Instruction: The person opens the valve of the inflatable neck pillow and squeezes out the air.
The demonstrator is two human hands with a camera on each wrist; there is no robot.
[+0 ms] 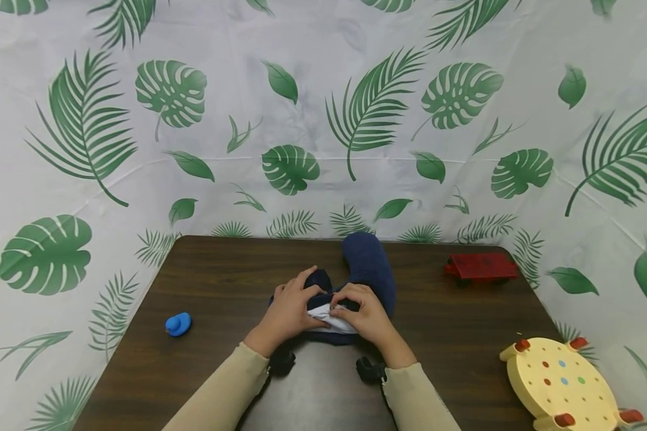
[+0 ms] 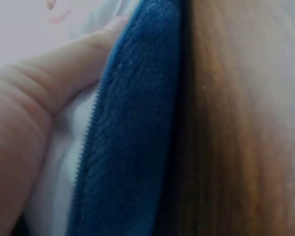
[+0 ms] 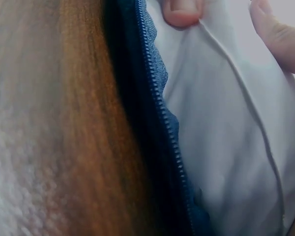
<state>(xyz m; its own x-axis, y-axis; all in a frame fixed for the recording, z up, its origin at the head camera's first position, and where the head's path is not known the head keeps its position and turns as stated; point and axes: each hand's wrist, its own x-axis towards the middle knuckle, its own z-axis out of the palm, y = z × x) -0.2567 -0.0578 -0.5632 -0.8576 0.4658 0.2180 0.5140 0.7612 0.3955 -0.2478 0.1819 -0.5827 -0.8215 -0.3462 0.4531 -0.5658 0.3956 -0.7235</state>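
A navy plush neck pillow lies on the table, one arm of its curve pointing to the back. Along its near side the zip is undone, and a white inner lining with a raised seam shows through the gap. My left hand grips the pillow from the left, its thumb on the white fabric inside the zip edge. From the right, my right hand pinches at the opening with thumb and index finger bent toward each other. The far fingertips are hidden behind the fabric.
A small blue toy duck sits at the left of the brown table. A red toy vehicle stands at the back right. Near the right edge lies a yellow round pegboard with red pegs. Leaf-print cloth hangs behind.
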